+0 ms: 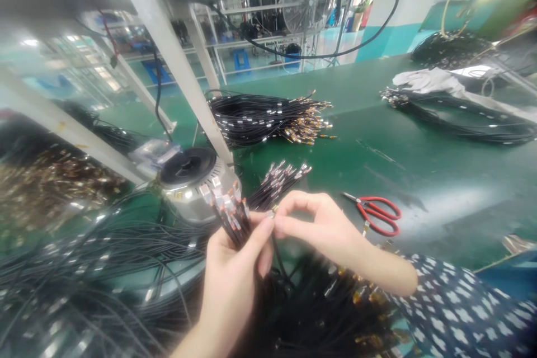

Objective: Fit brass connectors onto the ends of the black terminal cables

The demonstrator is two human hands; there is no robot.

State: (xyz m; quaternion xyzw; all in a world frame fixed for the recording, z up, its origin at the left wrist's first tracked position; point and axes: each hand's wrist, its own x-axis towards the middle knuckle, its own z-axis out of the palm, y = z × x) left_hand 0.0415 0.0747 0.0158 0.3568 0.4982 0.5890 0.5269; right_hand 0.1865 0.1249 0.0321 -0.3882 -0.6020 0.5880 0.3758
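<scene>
My left hand (233, 268) is closed round a bunch of thin black cables (229, 210) whose metal-tipped ends stick up above the fist. My right hand (323, 226) pinches one cable end beside the left thumb, with thumb and forefinger together. A second fan of cable ends (279, 179) points up and to the right just behind both hands. More black cables with gold connectors (335, 302) lie under my right forearm, which wears a dotted sleeve.
Red-handled scissors (377, 213) lie on the green table (419, 162) right of my hands. A tied cable bundle with gold ends (268, 117) sits behind. A round metal device (193, 176) stands by a white frame post (184, 72). Cable coils and a white cloth (432, 81) lie far right.
</scene>
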